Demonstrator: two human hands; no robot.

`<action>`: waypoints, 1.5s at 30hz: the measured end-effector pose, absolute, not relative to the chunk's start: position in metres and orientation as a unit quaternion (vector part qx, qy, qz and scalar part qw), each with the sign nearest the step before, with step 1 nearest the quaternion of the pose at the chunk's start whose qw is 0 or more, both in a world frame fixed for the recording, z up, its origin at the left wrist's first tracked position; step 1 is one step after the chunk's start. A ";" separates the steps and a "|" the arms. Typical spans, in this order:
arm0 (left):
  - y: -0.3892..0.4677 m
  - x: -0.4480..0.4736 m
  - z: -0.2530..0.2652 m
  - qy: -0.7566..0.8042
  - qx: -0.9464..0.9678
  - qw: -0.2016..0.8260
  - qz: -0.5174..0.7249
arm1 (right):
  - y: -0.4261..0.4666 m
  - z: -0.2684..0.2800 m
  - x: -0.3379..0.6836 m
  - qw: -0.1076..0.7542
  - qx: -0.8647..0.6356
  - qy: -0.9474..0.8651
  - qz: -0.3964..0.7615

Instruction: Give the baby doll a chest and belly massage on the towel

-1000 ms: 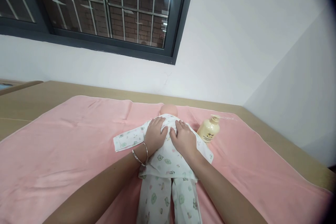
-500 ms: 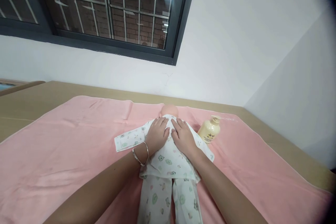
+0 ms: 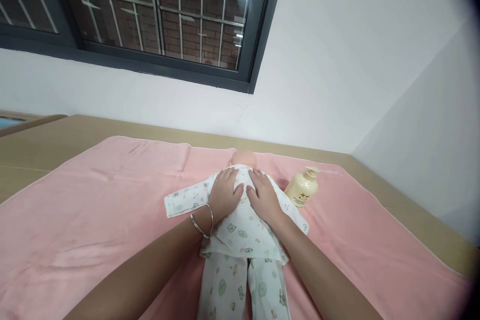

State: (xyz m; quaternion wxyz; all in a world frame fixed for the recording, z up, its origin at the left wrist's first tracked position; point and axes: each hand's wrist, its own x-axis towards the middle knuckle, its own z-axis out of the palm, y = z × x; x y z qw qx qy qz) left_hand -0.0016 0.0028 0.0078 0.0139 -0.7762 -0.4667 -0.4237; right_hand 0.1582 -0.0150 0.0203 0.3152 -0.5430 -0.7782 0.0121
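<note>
A baby doll [image 3: 244,157] in a white patterned top [image 3: 240,235] and matching trousers [image 3: 223,285] lies stretched out, its head toward the wall. My left hand [image 3: 225,192] rests flat on the left side of the doll's upper body, fingers extended, with a silver bangle [image 3: 202,221] on the wrist. On the right side of the upper body lies my right hand [image 3: 263,196], also flat and open. Just beyond it, a pale yellow pump bottle [image 3: 302,188] leans at a tilt beside the doll's sleeve.
A pink blanket [image 3: 123,195] is spread beneath the doll over a tan padded surface [image 3: 33,147]. Behind stands a white wall [image 3: 318,75] with a dark-framed, barred window [image 3: 157,20]. Another wall meets it at the right.
The view has shifted very slightly. The right hand's fingers have moved a little closer together; both hands stay on the doll.
</note>
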 end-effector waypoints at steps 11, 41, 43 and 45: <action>-0.006 -0.003 0.014 -0.389 -0.813 0.081 -0.426 | -0.026 0.014 0.155 0.399 -0.522 -0.749 -0.085; 0.001 0.001 0.003 -0.501 -0.750 0.009 -0.431 | -0.018 0.018 0.158 0.363 -0.541 -0.758 0.033; 0.000 0.001 0.004 -0.502 -0.752 0.004 -0.429 | -0.018 0.019 0.158 0.363 -0.543 -0.756 0.034; 0.000 0.001 0.005 -0.501 -0.752 0.001 -0.428 | -0.018 0.019 0.158 0.361 -0.545 -0.756 0.036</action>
